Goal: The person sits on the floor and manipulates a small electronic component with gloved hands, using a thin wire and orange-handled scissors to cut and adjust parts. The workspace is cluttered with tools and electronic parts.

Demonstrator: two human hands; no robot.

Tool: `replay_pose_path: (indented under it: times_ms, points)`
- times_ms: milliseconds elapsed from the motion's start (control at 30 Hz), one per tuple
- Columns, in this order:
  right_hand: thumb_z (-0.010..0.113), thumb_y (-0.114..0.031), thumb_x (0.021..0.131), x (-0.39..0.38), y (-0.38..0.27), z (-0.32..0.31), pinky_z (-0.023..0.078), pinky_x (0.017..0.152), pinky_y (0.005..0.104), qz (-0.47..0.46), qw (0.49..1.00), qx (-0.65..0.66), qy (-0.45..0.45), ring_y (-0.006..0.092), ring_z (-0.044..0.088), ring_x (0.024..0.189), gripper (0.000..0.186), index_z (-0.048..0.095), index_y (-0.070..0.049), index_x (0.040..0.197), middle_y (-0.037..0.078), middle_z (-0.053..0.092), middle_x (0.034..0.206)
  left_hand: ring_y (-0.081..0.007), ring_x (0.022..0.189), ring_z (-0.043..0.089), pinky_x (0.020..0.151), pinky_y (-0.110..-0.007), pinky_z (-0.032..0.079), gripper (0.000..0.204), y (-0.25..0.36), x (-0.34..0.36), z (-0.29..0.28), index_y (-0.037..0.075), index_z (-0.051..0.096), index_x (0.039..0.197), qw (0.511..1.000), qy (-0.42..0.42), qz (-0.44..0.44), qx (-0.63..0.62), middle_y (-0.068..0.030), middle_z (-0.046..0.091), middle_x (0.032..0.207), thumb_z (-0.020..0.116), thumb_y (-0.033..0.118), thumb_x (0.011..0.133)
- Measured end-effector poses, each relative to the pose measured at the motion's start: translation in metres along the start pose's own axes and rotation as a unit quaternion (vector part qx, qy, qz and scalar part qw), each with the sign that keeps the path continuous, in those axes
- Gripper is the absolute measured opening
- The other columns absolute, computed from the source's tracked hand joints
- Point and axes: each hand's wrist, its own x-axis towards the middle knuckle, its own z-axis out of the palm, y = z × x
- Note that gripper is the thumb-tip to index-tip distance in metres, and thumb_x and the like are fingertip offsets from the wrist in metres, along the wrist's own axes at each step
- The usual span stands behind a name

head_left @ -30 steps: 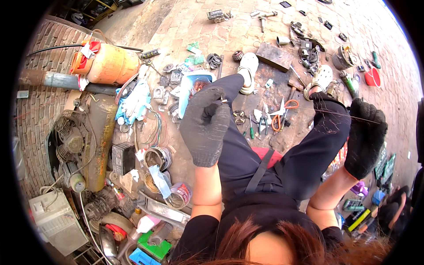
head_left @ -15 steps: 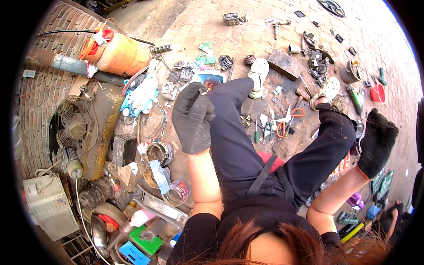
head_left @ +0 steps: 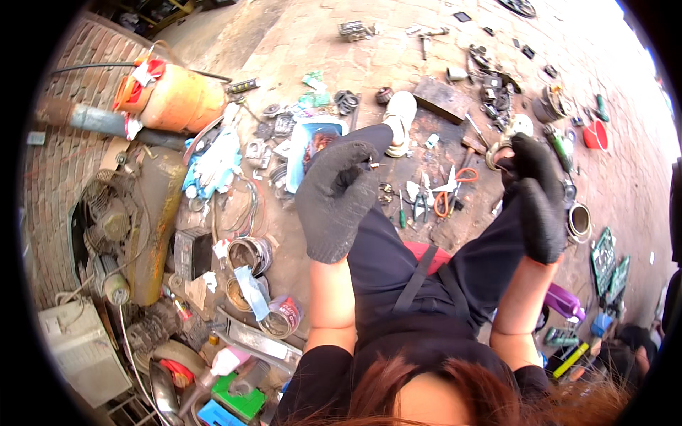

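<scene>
Your gloved left hand pinches a small pale piece at its fingertips; your right hand curls, its hold impossible to tell. Beyond, pliers and orange-handled scissors lie between your legs.

The small piece pinched at the left gloved hand's fingertips is too small to identify. That glove covers the lower part of the blue basin, whose reddish-brown contents are unclear. The right gloved hand partly hides the right clog; whether its fingers grip anything cannot be told. The right forearm overlaps the purple bottle. The top edge crops a dark wheel; the bottom edge cuts a blue box.
</scene>
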Motion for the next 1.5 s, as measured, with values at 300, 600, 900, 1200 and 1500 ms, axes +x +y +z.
replay_pose_path:
  times_ms: [300,600,900,1200,1500]
  points:
    - [0.068,-0.014,0.08,0.004,-0.011,0.068,0.044,0.088,0.0319,0.004,0.99,0.057,-0.126,0.018,0.059,0.096,0.021,0.066,-0.001,0.097,0.01,0.064,0.102,-0.0086,0.076,0.058,0.063,-0.021,0.045,0.035,0.014,-0.011,0.031,0.002,0.065,0.099,0.964,-0.1,0.139,0.204,-0.0062,0.063,0.1,0.066,-0.013,0.068]
    - [0.064,-0.011,0.084,-0.003,-0.01,0.066,0.046,0.078,0.0268,0.104,0.98,0.163,-0.045,0.0112,0.058,0.083,0.015,0.065,0.002,0.093,0.006,0.065,0.088,-0.017,0.082,0.06,0.071,-0.026,0.049,0.038,0.022,0.0,0.028,0.003,0.064,0.102,0.964,-0.095,0.128,0.214,-0.0087,0.063,0.101,0.069,-0.006,0.065]
    - [0.061,-0.02,0.086,-0.007,0.009,0.047,0.045,0.077,0.025,0.157,0.982,0.099,-0.023,0.0089,0.056,0.083,0.023,0.063,0.0,0.097,0.004,0.064,0.087,-0.0164,0.084,0.059,0.072,-0.026,0.048,0.04,0.033,0.01,0.003,0.003,0.062,0.107,0.978,-0.047,0.086,0.186,-0.0083,0.062,0.103,0.069,-0.002,0.068]
    - [0.056,-0.022,0.088,-0.012,0.015,0.049,0.044,0.077,0.0239,0.148,0.97,0.195,0.012,0.0102,0.056,0.083,0.025,0.063,-0.001,0.098,0.004,0.063,0.088,-0.0158,0.086,0.058,0.074,-0.026,0.048,0.043,0.028,0.015,0.009,0.003,0.059,0.111,0.98,-0.075,0.078,0.169,-0.0079,0.06,0.105,0.07,0.002,0.07]
    - [0.06,-0.022,0.087,-0.008,0.026,0.036,0.043,0.077,0.0245,0.034,0.999,0.03,-0.019,0.0101,0.055,0.083,0.026,0.062,0.001,0.099,0.003,0.062,0.089,-0.0153,0.087,0.057,0.075,-0.026,0.048,0.045,0.023,0.015,0.008,0.004,0.057,0.116,0.983,-0.071,0.068,0.155,-0.0075,0.059,0.107,0.07,0.006,0.073]
